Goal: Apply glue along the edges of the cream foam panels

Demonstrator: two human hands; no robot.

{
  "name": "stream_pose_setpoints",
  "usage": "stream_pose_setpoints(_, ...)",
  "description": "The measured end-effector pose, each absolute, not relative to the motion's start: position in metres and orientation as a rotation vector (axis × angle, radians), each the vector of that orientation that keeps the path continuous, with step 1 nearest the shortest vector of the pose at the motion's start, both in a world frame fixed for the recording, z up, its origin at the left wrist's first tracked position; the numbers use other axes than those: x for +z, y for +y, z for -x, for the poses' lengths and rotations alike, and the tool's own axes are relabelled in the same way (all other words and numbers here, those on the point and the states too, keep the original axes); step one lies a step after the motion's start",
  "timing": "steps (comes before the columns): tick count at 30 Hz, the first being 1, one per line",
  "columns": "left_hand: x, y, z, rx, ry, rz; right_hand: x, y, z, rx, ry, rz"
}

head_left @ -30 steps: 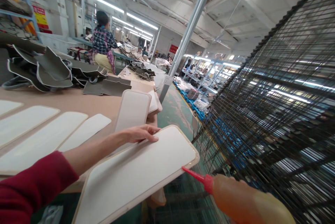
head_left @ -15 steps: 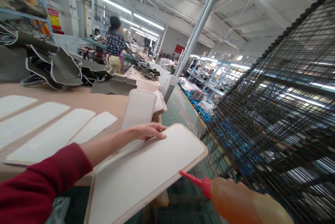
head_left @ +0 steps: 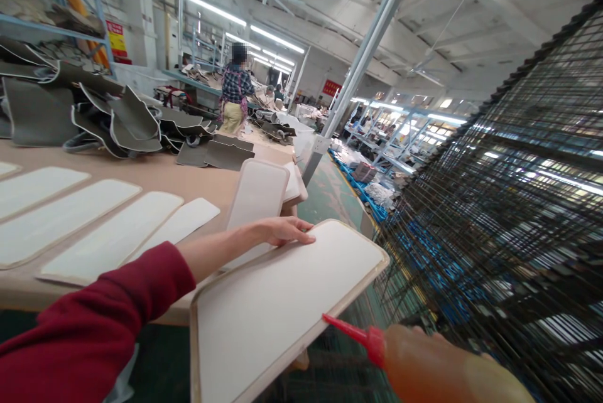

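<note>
My left hand grips the far edge of a white panel with rounded corners and a tan rim, thumb on top and fingers at the edge. The panel is held tilted beyond the table's front edge. My right hand is wrapped round a squeeze bottle of amber liquid; the bottle hides most of this hand. Its red pointed nozzle meets the panel's near right rim. Left of my arm, several similar white panels lie in a row on the table.
Upright panels stand at the table's right end. Dark grey sheet pieces are heaped at the back. A wire mesh rack rises close on the right, beyond a metal post. A person stands farther off.
The panel and my left hand have shifted slightly right in view. The nozzle tip stays nearly in place in view but now sits farther down the panel's near rim.
</note>
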State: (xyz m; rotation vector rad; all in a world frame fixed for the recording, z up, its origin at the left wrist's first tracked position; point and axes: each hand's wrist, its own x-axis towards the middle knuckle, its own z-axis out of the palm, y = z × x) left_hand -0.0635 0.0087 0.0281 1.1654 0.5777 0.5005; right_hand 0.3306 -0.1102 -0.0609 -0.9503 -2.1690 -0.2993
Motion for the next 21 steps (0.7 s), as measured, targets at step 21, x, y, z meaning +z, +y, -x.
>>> stream_pose_setpoints(21,0.022,0.042,0.042,0.513,0.683,-1.134,-0.028,-0.130,-0.269,-0.200,-1.866,0.888)
